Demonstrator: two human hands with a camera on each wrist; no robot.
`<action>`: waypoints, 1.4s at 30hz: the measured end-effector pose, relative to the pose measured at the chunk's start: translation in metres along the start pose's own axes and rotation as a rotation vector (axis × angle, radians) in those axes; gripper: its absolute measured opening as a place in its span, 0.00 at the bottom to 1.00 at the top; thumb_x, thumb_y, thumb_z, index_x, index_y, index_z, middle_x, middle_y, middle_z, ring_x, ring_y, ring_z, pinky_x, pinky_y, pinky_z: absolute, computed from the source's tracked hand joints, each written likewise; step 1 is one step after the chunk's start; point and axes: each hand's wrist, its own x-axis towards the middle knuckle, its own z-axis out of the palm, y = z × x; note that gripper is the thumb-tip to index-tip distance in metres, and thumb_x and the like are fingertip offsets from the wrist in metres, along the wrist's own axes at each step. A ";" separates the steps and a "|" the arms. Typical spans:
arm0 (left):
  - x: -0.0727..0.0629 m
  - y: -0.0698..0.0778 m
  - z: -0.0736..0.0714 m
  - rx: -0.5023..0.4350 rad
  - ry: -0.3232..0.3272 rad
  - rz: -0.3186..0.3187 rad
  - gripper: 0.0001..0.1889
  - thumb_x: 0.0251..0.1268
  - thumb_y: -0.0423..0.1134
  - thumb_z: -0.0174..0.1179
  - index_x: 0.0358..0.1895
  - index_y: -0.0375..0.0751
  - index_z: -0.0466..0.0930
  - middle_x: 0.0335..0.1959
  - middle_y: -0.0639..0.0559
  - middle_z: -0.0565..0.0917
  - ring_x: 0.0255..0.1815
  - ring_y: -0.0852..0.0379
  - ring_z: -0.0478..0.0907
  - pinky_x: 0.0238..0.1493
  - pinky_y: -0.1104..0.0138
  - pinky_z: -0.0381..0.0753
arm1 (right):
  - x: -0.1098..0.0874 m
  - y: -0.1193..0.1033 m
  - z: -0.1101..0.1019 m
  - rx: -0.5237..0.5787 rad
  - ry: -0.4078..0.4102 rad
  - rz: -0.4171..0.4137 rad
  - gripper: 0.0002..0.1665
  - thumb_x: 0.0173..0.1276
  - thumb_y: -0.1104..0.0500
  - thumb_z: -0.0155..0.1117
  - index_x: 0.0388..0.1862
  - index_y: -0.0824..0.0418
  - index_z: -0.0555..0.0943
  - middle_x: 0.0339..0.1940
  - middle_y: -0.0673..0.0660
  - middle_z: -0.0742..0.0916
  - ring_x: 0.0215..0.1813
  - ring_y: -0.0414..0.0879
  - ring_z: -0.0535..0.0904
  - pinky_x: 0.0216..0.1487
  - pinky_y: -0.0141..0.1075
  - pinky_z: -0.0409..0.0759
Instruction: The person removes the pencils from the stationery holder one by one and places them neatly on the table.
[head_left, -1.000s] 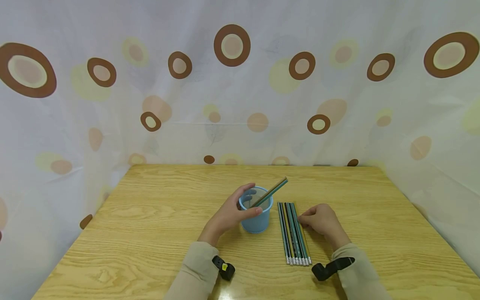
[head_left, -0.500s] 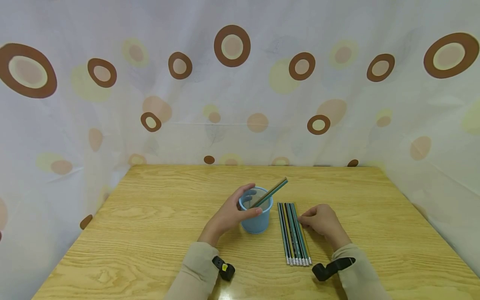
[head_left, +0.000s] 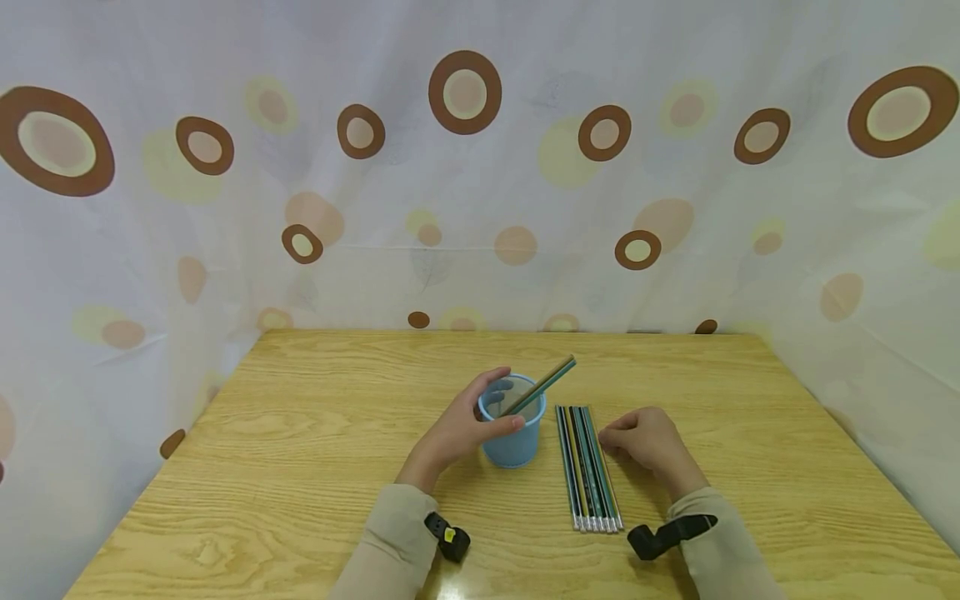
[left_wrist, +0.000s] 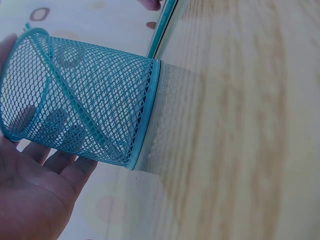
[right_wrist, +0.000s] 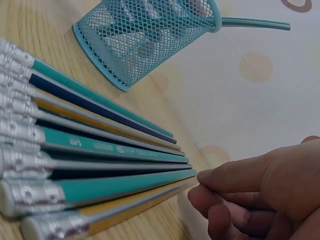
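Observation:
My left hand [head_left: 461, 429] grips the rim and side of a light blue mesh pencil cup [head_left: 513, 446], thumb on one side and fingers round the other. Two pencils [head_left: 551, 381], one brownish and one green, lean out of the cup to the right. To the cup's right lies a row of several pencils [head_left: 585, 467] in green, black and yellow, with eraser ends toward me. My right hand [head_left: 648, 442] rests beside the row's right edge. Its curled fingertips [right_wrist: 202, 177] are close against the outermost yellow pencil [right_wrist: 127, 207]; no pencil is seen lifted.
The cup and pencils stand on a wood-grain table [head_left: 330, 417]. A white curtain [head_left: 480, 192] with brown and pale round prints hangs behind the table and along both sides.
My right hand has shifted very slightly to the right, away from the row. The left hand, cup and pencils look unmoved.

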 end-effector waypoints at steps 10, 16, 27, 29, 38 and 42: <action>0.000 0.000 0.000 -0.018 -0.008 0.000 0.38 0.63 0.53 0.67 0.74 0.72 0.59 0.70 0.52 0.65 0.69 0.40 0.64 0.61 0.43 0.68 | -0.007 -0.014 -0.005 0.065 -0.015 -0.013 0.15 0.72 0.57 0.64 0.46 0.69 0.86 0.35 0.56 0.87 0.40 0.52 0.80 0.41 0.45 0.78; -0.001 0.001 0.000 -0.017 -0.006 -0.002 0.38 0.63 0.53 0.67 0.74 0.71 0.58 0.71 0.52 0.65 0.70 0.40 0.64 0.61 0.42 0.68 | -0.010 -0.022 -0.007 0.083 -0.009 -0.035 0.16 0.73 0.57 0.62 0.47 0.70 0.85 0.35 0.56 0.87 0.40 0.51 0.78 0.43 0.47 0.76; 0.000 0.000 0.000 -0.001 -0.002 -0.001 0.38 0.63 0.53 0.67 0.73 0.72 0.59 0.70 0.53 0.66 0.69 0.41 0.64 0.61 0.42 0.68 | -0.012 -0.032 -0.009 0.134 0.014 -0.070 0.19 0.74 0.53 0.62 0.49 0.68 0.85 0.37 0.56 0.88 0.42 0.51 0.78 0.47 0.48 0.74; 0.000 0.001 0.000 0.001 -0.003 -0.002 0.38 0.63 0.53 0.67 0.73 0.72 0.59 0.70 0.53 0.66 0.69 0.41 0.64 0.61 0.42 0.68 | -0.012 -0.034 -0.010 0.143 0.021 -0.083 0.19 0.74 0.53 0.62 0.50 0.68 0.85 0.38 0.57 0.88 0.42 0.51 0.79 0.47 0.48 0.74; -0.001 0.000 0.000 -0.006 -0.003 -0.003 0.37 0.63 0.53 0.67 0.73 0.72 0.59 0.70 0.53 0.66 0.70 0.40 0.64 0.61 0.42 0.68 | -0.018 -0.044 -0.011 0.172 0.046 -0.165 0.18 0.74 0.54 0.62 0.50 0.67 0.85 0.39 0.58 0.88 0.42 0.53 0.80 0.46 0.47 0.78; -0.001 0.000 0.000 -0.004 -0.002 -0.001 0.37 0.63 0.53 0.67 0.73 0.72 0.59 0.70 0.53 0.66 0.70 0.41 0.64 0.61 0.42 0.68 | -0.020 -0.048 -0.011 0.180 0.060 -0.173 0.18 0.74 0.53 0.63 0.50 0.67 0.85 0.40 0.57 0.88 0.42 0.51 0.79 0.45 0.45 0.78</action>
